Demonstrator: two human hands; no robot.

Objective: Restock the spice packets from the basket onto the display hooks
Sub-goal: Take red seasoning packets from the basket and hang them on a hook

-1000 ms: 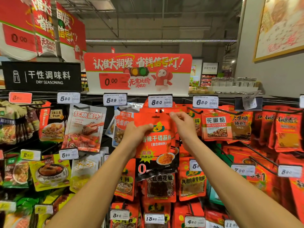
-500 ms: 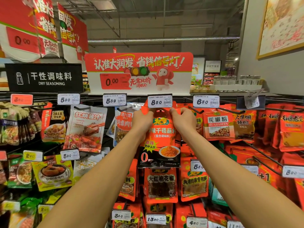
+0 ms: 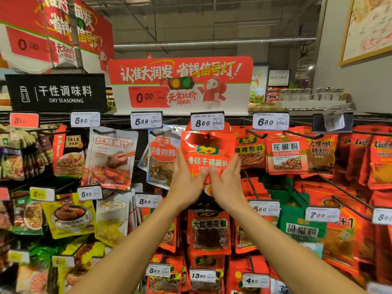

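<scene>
A red spice packet [image 3: 206, 149] hangs on the top-row display hook [image 3: 209, 135] just below the 8.50 price tag [image 3: 207, 122]. My left hand [image 3: 186, 183] lies flat against the packet's lower left part, fingers straight. My right hand [image 3: 227, 185] lies flat against its lower right part, thumbs meeting in the middle. Both palms cover the packet's bottom half. The basket is out of view.
Rows of hooks with hanging packets fill the rack: a grey-white packet [image 3: 110, 158] to the left, orange ones [image 3: 284, 155] to the right, more red packets [image 3: 209, 232] below. Bare hook ends [image 3: 263, 135] jut toward me. A red promo sign [image 3: 180, 83] stands above.
Both hands let go of the packet's top edge at the hook and slid down to press flat on its front. The packet now hangs from the hook.
</scene>
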